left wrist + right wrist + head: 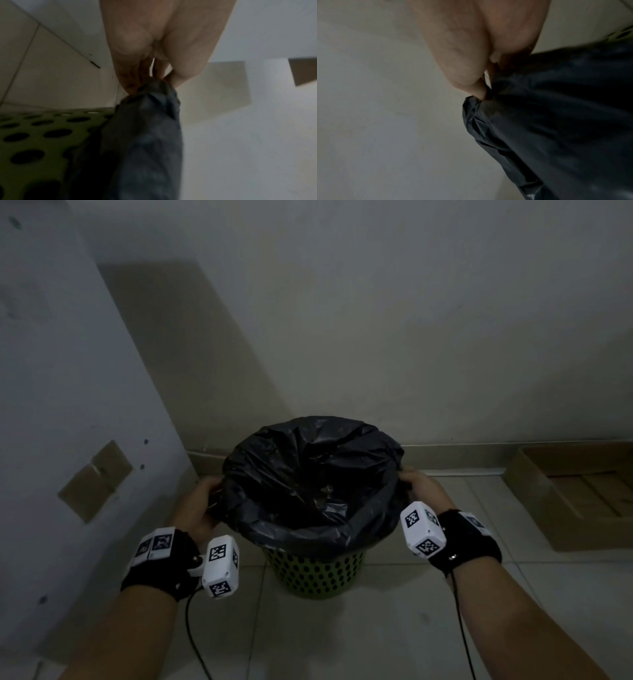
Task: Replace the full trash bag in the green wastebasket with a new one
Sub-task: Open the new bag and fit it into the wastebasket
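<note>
A green perforated wastebasket [313, 575] stands on the tiled floor near the wall. A black trash bag [310, 484] lines it, its edge folded over the rim and some litter dimly visible inside. My left hand [202, 503] grips the bag's edge on the left side; in the left wrist view the fingers [135, 81] pinch a gathered fold of the bag [147, 142] beside the green basket wall [34, 142]. My right hand [419, 482] grips the bag's edge on the right; the right wrist view shows the fingertips [477, 90] pinching the black plastic [556, 115].
A flat open cardboard box [575, 491] lies on the floor at the right against the baseboard. A grey wall panel with cardboard patches [96, 481] rises close on the left. The back wall [376, 320] stands just behind the basket. Cables hang from both wrists.
</note>
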